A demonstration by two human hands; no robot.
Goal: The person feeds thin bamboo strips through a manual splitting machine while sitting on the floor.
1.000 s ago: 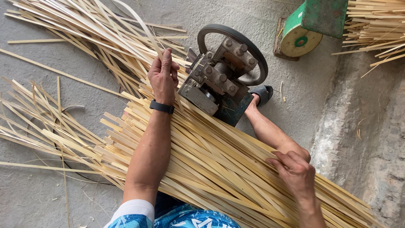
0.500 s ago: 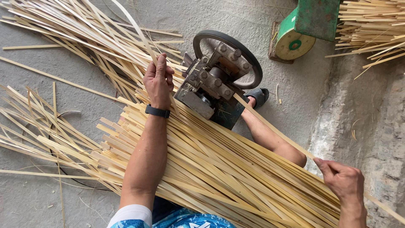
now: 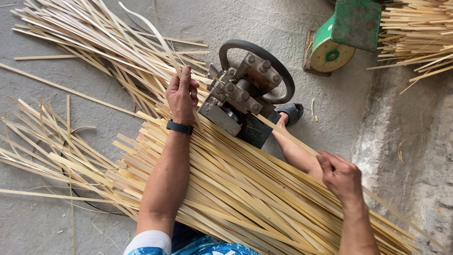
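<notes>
My left hand (image 3: 181, 94), with a black band on its wrist, pinches a thin bamboo strip (image 3: 151, 33) beside the left side of a small grey metal machine (image 3: 240, 101) with a black hand wheel. My right hand (image 3: 340, 177) grips a long bamboo slat (image 3: 288, 136) that runs from the machine's right side down to the lower right. A thick bundle of pale bamboo slats (image 3: 226, 189) lies across my lap, under both arms.
More loose bamboo strips (image 3: 85, 42) fan over the concrete floor at the left. A green machine (image 3: 347, 33) stands at the top right beside another stack of slats (image 3: 420, 33). My foot in a dark sandal (image 3: 291, 113) rests behind the small machine.
My right hand slid out along the slat toward the lower right, then came back up closer to the machine. My left hand stayed at the machine's left side, fingers shifting on the thin strip.
</notes>
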